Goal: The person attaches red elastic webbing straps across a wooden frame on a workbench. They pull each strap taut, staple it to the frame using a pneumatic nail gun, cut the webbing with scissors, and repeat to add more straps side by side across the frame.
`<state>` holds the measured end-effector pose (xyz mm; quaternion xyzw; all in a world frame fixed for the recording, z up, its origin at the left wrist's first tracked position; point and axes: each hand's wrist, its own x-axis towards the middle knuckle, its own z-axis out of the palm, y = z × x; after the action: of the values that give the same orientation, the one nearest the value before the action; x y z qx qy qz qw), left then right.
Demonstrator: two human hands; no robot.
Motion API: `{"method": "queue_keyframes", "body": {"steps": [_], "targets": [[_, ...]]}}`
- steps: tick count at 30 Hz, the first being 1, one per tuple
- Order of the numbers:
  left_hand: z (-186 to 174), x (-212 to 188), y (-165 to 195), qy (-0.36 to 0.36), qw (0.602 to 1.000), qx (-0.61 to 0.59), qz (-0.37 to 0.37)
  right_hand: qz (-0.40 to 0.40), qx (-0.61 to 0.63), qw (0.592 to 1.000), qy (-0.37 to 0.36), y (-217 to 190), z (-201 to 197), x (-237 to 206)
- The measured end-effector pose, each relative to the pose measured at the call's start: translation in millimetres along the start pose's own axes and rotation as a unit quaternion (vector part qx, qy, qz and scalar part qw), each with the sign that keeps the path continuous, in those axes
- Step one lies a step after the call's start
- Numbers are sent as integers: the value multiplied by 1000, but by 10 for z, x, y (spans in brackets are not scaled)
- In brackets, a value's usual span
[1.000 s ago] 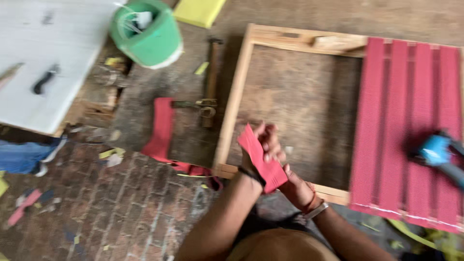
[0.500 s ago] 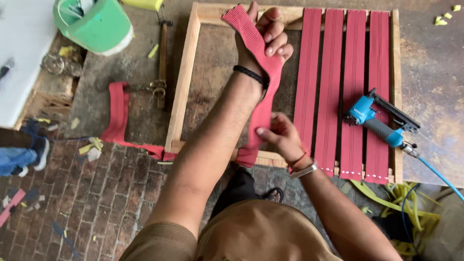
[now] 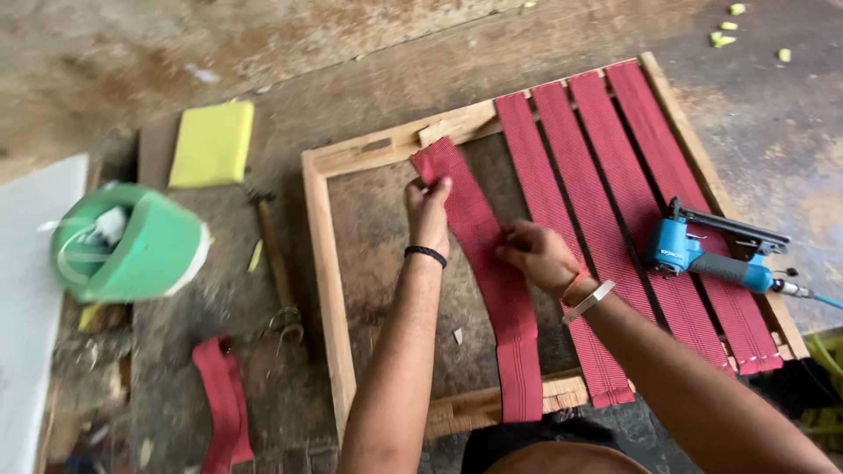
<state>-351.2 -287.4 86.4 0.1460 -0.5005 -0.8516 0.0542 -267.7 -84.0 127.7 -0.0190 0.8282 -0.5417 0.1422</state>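
A loose red webbing strip (image 3: 505, 303) lies across the open part of a wooden frame (image 3: 327, 263), running from the far rail to the near rail. My left hand (image 3: 428, 211) pinches the strip near its far end. My right hand (image 3: 536, 254) grips the strip's right edge around its middle. Several red webbing strips (image 3: 615, 167) are fixed side by side across the right half of the frame. A blue pneumatic stapler (image 3: 702, 254) rests on those strips, to the right of my right hand.
A green bucket (image 3: 132, 246) lies tipped at the left beside a white board (image 3: 31, 316). A yellow foam block (image 3: 211, 145), a hammer (image 3: 274, 263) and another red webbing piece (image 3: 224, 404) lie left of the frame. Yellow scraps (image 3: 729, 35) dot the floor at the far right.
The strip, held up in the air before, now lies flat across the frame. My left hand has come down to its far end and my right hand has moved up to its middle.
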Motion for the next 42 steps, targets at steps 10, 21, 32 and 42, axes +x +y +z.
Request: {"method": "queue_keyframes", "body": {"steps": [10,21,32,42], "targets": [[290,210,-552,69,984,144,78,-56,-364,871,326,1113,-1575,-777],[905,1168,-278,120,979,126,106,-73,-334,922,179,1756,-1785,-221],[680,534,-516,58,990,118,47,37,-350,935,46,548,-1577,858],[622,277,-360,-24,929,312,195,-140,7,990,25,49,-682,1489]]}}
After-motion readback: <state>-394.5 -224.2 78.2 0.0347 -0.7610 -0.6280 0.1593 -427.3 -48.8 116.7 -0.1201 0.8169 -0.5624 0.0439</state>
